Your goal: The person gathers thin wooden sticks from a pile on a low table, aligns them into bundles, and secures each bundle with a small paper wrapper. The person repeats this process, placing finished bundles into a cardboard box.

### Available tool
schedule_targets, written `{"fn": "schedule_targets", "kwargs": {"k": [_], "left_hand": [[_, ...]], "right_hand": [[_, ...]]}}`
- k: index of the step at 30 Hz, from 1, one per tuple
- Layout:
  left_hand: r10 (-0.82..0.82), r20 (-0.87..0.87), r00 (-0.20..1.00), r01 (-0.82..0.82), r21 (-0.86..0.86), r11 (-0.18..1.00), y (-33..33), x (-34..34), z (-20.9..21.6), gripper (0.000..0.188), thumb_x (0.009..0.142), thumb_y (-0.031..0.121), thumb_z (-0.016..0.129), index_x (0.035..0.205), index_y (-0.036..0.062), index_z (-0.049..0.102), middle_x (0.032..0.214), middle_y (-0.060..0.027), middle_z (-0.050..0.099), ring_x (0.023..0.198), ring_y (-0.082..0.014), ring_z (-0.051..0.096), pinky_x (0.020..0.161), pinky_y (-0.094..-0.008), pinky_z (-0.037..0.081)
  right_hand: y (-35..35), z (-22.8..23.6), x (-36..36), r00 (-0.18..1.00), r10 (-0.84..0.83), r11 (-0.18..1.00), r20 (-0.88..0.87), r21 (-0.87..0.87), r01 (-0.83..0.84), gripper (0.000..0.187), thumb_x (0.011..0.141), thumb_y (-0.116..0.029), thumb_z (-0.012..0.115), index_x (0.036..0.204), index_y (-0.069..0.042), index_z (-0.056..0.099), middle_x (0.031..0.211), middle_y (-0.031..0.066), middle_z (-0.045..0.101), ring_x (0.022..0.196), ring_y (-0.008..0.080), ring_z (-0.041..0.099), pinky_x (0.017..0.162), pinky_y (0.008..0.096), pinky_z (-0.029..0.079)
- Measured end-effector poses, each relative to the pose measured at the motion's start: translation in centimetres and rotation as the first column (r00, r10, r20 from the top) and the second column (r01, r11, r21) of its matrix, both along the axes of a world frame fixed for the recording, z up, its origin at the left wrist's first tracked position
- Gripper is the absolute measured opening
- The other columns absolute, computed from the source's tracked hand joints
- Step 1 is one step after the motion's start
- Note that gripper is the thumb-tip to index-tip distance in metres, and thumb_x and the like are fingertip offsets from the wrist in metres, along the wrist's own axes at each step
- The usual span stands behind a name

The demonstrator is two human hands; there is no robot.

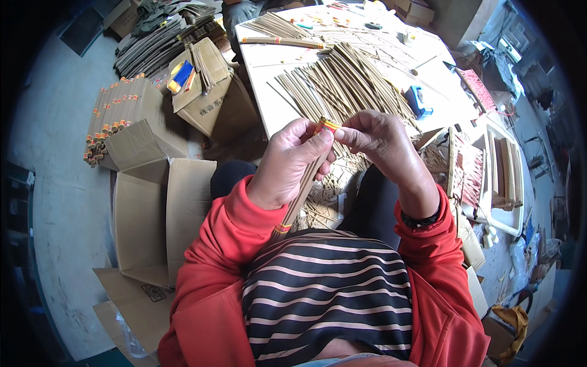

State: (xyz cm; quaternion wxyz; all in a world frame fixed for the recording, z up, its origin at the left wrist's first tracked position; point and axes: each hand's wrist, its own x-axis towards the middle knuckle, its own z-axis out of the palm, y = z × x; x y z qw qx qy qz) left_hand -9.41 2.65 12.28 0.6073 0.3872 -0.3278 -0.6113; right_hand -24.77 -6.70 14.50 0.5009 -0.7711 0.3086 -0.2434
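My left hand (275, 164) is closed round a slim bundle of brown incense sticks (299, 200), which slants down toward my lap. Around the bundle's upper end runs a red and yellow paper band (328, 125); a similar band (282, 229) circles its lower end. With thumb and finger pressed together, my right hand (376, 139) pinches at the upper band's right side. The fingers partly cover that band. Just beyond my hands, many loose incense sticks (361, 79) lie spread on the white table (262, 101).
An open cardboard box (142, 211) stands at my left, with banded bundles (113, 113) stacked behind it. Another carton (217, 104) sits beside the table. A blue, boxy tool (419, 101) rests on the table's right. Broken sticks (318, 211) lie below my hands. Someone's leg (241, 18) shows at the far side.
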Motion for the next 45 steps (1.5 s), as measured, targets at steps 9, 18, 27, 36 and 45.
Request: {"fn": "schedule_targets", "kwargs": {"k": [9, 18, 27, 36, 45], "left_hand": [[-0.212, -0.205, 0.956, 0.217, 0.003, 0.976, 0.1, 0.5, 0.1, 0.024, 0.088, 0.028, 0.054, 0.098, 0.0065, 0.050, 0.076, -0.0115, 0.057, 0.055, -0.0139, 0.054, 0.047, -0.0230, 0.043], [-0.196, -0.061, 0.979, 0.196, -0.006, 0.981, 0.0, -0.4, 0.4, 0.031, 0.088, 0.037, 0.052, 0.096, 0.0073, 0.049, 0.070, -0.0079, 0.056, 0.049, -0.0122, 0.052, 0.042, -0.0190, 0.041], [-0.326, -0.174, 0.929, 0.322, -0.047, 0.945, -0.3, 0.2, 0.3, 0.035, 0.087, 0.038, 0.052, 0.100, 0.0057, 0.048, 0.072, -0.0105, 0.056, 0.049, -0.0132, 0.051, 0.044, -0.0217, 0.042], [-0.373, -0.185, 0.909, 0.365, -0.077, 0.928, 0.1, 1.4, 2.0, 0.034, 0.086, 0.036, 0.055, 0.101, 0.0050, 0.052, 0.071, -0.0083, 0.057, 0.051, -0.0113, 0.054, 0.044, -0.0198, 0.044], [0.224, 0.105, 0.969, -0.069, -0.754, 0.653, -2.1, 5.9, 9.7, 0.031, 0.084, 0.031, 0.059, 0.099, 0.0048, 0.052, 0.067, -0.0071, 0.051, 0.050, -0.0150, 0.049, 0.045, -0.0261, 0.041]], "right_hand": [[-0.2, -1.5, 0.2, 0.841, 0.175, 0.919, 0.512, 0.221, -0.325, 0.023, 0.079, -0.013, 0.066, 0.095, 0.003, 0.060, 0.081, 0.0028, 0.060, 0.074, 0.0083, 0.056, 0.064, 0.0203, 0.044], [-1.5, -2.7, 0.3, 0.850, 0.270, 0.963, 0.452, -0.134, -0.234, 0.027, 0.073, -0.017, 0.072, 0.093, 0.000, 0.063, 0.079, 0.0029, 0.056, 0.074, 0.0106, 0.053, 0.066, 0.0227, 0.044], [-2.4, -3.6, 0.4, 0.757, 0.330, 0.939, 0.564, -0.109, -0.328, 0.025, 0.073, -0.011, 0.071, 0.092, 0.002, 0.063, 0.082, 0.0066, 0.057, 0.077, 0.0132, 0.055, 0.066, 0.0232, 0.044], [-1.6, -3.4, 1.1, 0.681, 0.172, 0.880, 0.712, 0.200, -0.431, 0.023, 0.080, -0.008, 0.063, 0.100, 0.003, 0.061, 0.082, 0.0065, 0.061, 0.076, 0.0145, 0.059, 0.073, 0.0250, 0.048], [-3.2, -6.8, -0.3, 0.745, -0.111, 0.956, 0.658, 0.276, -0.103, 0.018, 0.085, -0.015, 0.060, 0.090, 0.002, 0.063, 0.069, 0.0039, 0.060, 0.062, 0.0094, 0.055, 0.062, 0.0218, 0.045]]}}
